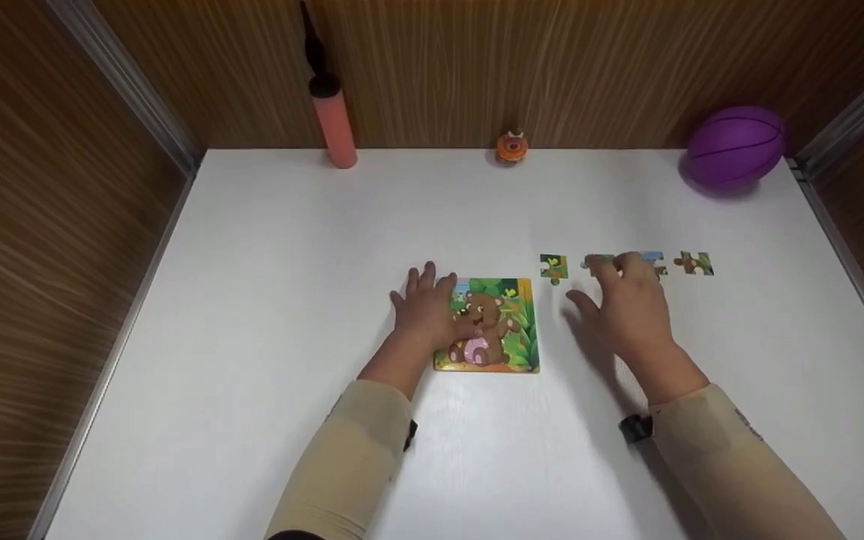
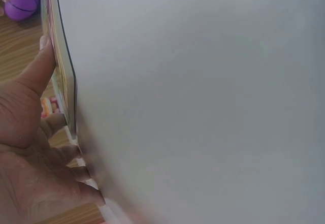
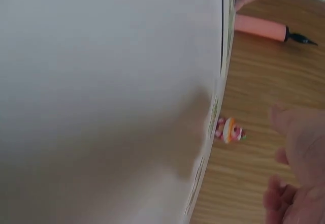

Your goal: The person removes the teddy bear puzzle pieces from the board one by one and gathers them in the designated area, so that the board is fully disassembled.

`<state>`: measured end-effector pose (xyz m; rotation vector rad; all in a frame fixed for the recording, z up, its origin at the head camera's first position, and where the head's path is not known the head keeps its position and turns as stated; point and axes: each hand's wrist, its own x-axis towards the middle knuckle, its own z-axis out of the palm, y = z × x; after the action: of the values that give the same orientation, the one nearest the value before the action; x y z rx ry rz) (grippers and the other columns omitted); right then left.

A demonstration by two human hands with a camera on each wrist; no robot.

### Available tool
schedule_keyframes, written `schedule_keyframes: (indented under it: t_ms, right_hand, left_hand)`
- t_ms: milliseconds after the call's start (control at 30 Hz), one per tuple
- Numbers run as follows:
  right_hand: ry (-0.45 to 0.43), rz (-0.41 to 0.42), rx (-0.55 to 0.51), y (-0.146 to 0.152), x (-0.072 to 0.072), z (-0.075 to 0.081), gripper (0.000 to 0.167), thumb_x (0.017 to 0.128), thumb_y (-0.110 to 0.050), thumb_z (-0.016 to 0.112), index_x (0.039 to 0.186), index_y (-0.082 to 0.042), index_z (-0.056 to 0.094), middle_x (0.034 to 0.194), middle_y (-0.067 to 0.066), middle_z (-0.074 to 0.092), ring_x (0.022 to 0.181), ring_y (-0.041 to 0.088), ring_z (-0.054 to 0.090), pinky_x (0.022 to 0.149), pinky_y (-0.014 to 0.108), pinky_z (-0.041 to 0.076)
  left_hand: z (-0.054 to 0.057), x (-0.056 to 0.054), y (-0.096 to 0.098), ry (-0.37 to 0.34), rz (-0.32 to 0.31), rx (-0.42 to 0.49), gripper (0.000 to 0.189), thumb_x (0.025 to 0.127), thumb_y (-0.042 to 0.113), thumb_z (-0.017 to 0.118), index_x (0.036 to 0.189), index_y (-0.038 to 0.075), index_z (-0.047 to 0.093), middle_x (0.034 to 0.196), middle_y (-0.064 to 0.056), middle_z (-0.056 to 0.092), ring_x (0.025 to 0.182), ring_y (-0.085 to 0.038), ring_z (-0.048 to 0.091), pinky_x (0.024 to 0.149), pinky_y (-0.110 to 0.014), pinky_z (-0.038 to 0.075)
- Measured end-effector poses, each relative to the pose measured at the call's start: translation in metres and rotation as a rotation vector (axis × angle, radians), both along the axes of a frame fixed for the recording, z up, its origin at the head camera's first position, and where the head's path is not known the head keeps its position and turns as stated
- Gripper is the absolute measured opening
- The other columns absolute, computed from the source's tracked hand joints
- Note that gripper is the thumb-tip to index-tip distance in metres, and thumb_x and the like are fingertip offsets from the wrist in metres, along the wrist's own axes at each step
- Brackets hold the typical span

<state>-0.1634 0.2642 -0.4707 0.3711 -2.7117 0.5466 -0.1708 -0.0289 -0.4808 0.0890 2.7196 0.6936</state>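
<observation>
Beige sleeves foremost, our left hand spreads its fingers over our square, green-bordered brown-bear jigsaw; our right hand parts thumb from fingers. Left-wrist view, unlike head's, shows the jigsaw's layered edge.

The tabletop is finished smooth, faintly glossy; its far edge is backed by wood-grained panelling. Plastic is suggested by the pump, printed card by the puzzle, matt cloth by the sleeves.
</observation>
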Motion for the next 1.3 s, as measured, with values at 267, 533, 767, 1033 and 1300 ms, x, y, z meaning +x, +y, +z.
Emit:
schedule_keyframes:
  t_ms: [267,533,767,1033,1300]
  right_hand:
    - [-0.241,-0.014,-0.024,-0.042,0.004,0.000,0.062,0.095,-0.029,0.081,0.146,-0.002,0.059,0.133,0.029,0.056,0.119,0.049,0.058,0.095,0.064,0.050]
    - [-0.399,0.090,0.040,-0.079,0.012,-0.005,0.061,0.096,-0.039,0.081,0.142,-0.002,0.065,0.111,0.017,0.061,0.096,0.031,0.057,0.080,0.049,0.052]
    - [-0.468,0.158,0.039,-0.088,0.015,-0.008,0.048,0.099,-0.030,0.077,0.138,-0.004,0.069,0.095,0.009,0.057,0.085,0.025,0.051,0.072,0.041,0.045]
    - [-0.511,0.175,0.003,-0.087,0.012,-0.007,0.048,0.101,-0.028,0.075,0.142,-0.004,0.068,0.095,0.008,0.058,0.086,0.024,0.053,0.072,0.040,0.046]
    - [-0.549,0.161,-0.029,-0.089,0.013,-0.008,0.041,0.100,-0.026,0.077,0.135,-0.006,0.071,0.093,0.006,0.058,0.084,0.023,0.052,0.070,0.039,0.045]
  left_hand:
    - [-0.001,-0.001,-0.005,0.003,0.019,0.002,0.102,0.083,0.053,0.088,0.165,0.015,0.040,0.176,-0.017,0.013,0.162,-0.041,0.002,0.124,-0.072,0.007]
    - [-0.001,-0.003,-0.005,-0.004,0.026,0.009,0.102,0.084,0.054,0.087,0.165,0.016,0.039,0.177,-0.016,0.011,0.162,-0.040,0.001,0.124,-0.071,0.005]
    - [0.002,-0.003,-0.001,-0.003,0.017,-0.016,0.103,0.084,0.057,0.086,0.166,0.017,0.038,0.177,-0.015,0.011,0.163,-0.039,0.000,0.125,-0.070,0.006]
    - [0.006,-0.003,0.002,0.001,0.013,-0.015,0.103,0.084,0.056,0.086,0.166,0.016,0.038,0.177,-0.015,0.011,0.163,-0.039,0.000,0.124,-0.070,0.006]
    - [0.005,0.000,0.003,-0.003,-0.001,-0.041,0.102,0.085,0.057,0.085,0.166,0.017,0.037,0.177,-0.015,0.011,0.163,-0.039,0.001,0.125,-0.070,0.008]
